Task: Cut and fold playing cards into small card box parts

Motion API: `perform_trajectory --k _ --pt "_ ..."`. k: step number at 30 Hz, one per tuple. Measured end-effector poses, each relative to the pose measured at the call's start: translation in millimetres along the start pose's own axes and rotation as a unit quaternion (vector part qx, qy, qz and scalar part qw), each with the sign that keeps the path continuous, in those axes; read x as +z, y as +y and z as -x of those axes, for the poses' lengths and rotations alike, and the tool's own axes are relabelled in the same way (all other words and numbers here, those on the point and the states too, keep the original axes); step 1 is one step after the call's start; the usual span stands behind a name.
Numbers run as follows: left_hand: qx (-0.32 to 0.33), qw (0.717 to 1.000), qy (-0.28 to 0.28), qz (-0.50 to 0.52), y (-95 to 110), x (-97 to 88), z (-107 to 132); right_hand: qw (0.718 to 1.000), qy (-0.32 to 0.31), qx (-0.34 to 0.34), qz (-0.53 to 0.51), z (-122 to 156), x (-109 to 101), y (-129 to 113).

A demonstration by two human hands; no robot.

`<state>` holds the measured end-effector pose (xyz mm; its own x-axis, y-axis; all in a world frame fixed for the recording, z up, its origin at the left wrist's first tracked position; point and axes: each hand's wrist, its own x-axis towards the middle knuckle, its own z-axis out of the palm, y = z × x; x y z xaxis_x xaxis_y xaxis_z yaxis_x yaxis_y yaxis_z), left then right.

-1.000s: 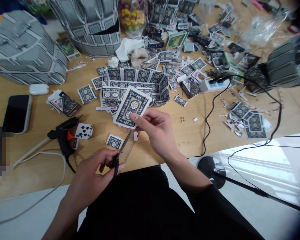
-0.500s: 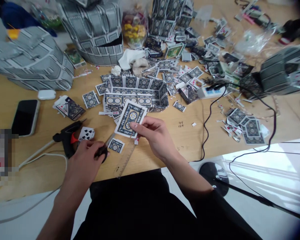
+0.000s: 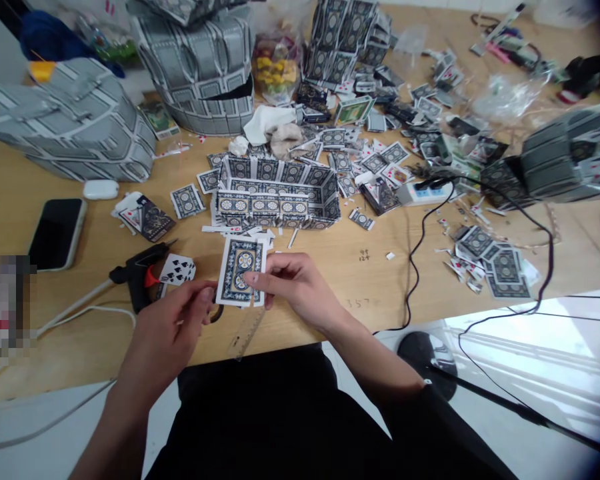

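Observation:
My right hand pinches a blue-backed playing card upright above the table's front part, thumb across its patterned face. Close to the card's left edge is my left hand, its fingers curled together; what they hold, if anything, is hidden. A black loop of the scissors shows beside those fingertips, and the blades are out of sight behind the card. Beneath the right hand lies a clear ruler. Just beyond the hands stands an open box made of folded cards.
A glue gun and a ten of spades lie at left, near a phone. Woven card baskets stand behind. Scattered cards and scraps surround a power strip, whose black cable crosses the right side.
My right hand has lowered and moved left with the card, which is now more upright. My left hand has turned and shifted its fingers at the scissors handle. The view has shifted slightly.

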<state>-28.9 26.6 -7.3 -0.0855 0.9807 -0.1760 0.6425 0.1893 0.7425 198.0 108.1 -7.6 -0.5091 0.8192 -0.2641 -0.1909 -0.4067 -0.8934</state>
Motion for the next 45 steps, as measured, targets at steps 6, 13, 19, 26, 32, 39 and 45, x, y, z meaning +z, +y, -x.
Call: perform_trajectory --k 6,13,19,26,32,39,45 --pt "-0.024 0.973 -0.031 0.227 12 11.3 3 0.997 -0.065 0.04 0.007 1 6 3" --pt "-0.096 0.932 0.055 0.344 17 17.0 3 0.962 0.087 -0.066 0.252 1 -17 9" --pt "-0.084 0.943 0.049 0.318 20 20.1 3 0.883 0.118 -0.201 0.407 5 -11 14" --pt "-0.032 0.968 0.001 0.247 13 28.5 7 0.98 0.032 -0.096 0.17 2 18 17" --pt "-0.012 0.973 -0.048 0.227 9 30.7 10 0.977 0.002 -0.053 0.208 3 11 23" --pt "0.043 0.977 -0.081 0.194 4 25.2 9 0.973 -0.025 -0.049 0.222 6 8 24" --pt "0.114 0.977 -0.12 0.133 3 12.8 13 0.992 0.013 -0.056 0.115 9 14 21"
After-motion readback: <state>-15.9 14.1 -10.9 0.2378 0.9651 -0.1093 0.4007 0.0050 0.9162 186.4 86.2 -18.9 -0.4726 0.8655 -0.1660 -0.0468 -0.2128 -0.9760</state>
